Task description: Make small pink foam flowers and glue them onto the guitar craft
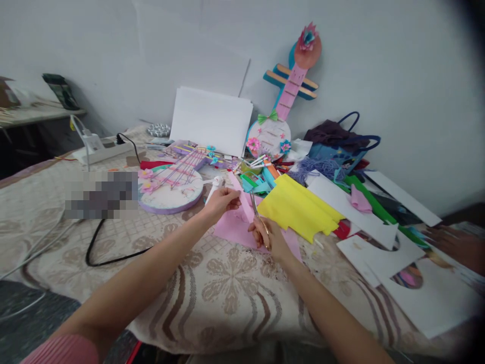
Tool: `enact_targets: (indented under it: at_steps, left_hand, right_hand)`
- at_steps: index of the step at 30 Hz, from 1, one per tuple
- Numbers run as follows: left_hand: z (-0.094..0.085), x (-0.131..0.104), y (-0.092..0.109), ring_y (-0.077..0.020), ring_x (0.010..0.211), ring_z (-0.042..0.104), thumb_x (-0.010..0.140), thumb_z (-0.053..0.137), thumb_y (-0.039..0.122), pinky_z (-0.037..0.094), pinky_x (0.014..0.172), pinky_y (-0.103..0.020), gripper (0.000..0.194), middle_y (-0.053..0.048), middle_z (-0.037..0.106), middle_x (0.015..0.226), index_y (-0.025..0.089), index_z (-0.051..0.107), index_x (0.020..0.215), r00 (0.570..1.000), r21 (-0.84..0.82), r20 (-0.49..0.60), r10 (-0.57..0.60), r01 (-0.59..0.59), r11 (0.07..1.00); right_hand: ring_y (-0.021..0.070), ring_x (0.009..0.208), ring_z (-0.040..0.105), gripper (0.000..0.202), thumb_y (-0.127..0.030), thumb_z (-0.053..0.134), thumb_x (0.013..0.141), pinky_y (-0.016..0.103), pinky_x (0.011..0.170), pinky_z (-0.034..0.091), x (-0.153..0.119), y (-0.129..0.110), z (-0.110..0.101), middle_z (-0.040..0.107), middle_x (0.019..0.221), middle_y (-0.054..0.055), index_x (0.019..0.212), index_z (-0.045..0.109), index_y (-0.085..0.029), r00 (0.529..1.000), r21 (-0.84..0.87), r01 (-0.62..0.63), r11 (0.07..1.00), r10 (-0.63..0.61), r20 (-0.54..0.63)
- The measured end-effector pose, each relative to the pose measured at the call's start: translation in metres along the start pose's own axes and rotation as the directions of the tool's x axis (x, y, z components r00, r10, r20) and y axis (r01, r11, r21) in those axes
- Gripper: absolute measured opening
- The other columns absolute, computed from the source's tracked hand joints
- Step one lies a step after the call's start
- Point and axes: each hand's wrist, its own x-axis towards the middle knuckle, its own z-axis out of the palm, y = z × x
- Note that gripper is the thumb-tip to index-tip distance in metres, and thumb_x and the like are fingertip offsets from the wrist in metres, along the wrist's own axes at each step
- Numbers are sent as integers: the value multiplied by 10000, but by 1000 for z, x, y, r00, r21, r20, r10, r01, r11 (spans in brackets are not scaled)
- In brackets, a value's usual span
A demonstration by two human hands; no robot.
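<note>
My left hand (223, 200) pinches a pink crepe-like paper strip (246, 205), which stands up between my two hands. My right hand (273, 237) is closed round gold-handled scissors (255, 206), their blades pointing away from me beside the strip. Whether the blades touch the paper I cannot tell. Under both hands a larger pink sheet (223, 230) lies on the patterned tablecloth (231, 283). To its right spreads a yellow sheet (295, 205) with an uneven edge. A round white instrument model (178, 189) with purple sides and strings lies left of my left hand.
Against the wall leans a pink and blue instrument model (290, 93) beside white boards (212, 121). Cut white card (428, 298), blue yarn (314, 168) and a bag (341, 146) crowd the right. A co-worker's hand (454, 242) rests there. A black cable (94, 253) loops left.
</note>
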Motion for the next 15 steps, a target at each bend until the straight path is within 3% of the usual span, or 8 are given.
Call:
enact_targets:
  at_steps: [10, 15]
  left_hand:
    - [-5, 8, 1, -89, 552, 597, 761, 615, 144, 515, 620, -243, 141, -13, 594, 612, 122, 506, 675, 999, -159, 44, 6, 1, 987]
    - [-5, 6, 2, -90, 565, 603, 751, 617, 117, 523, 672, -264, 150, -7, 603, 622, 125, 497, 661, 996, -131, 86, -29, 40, 991]
  right_hand:
    - [66, 295, 368, 498, -614, 438, 790, 201, 343, 298, -4, -8, -5, 391, 367, -67, 593, 512, -162, 998, -127, -50, 991, 53, 26]
    - [62, 284, 356, 508, -617, 427, 796, 196, 341, 287, -3, -7, -9, 388, 354, -67, 593, 513, -159, 994, -140, -69, 988, 80, 80]
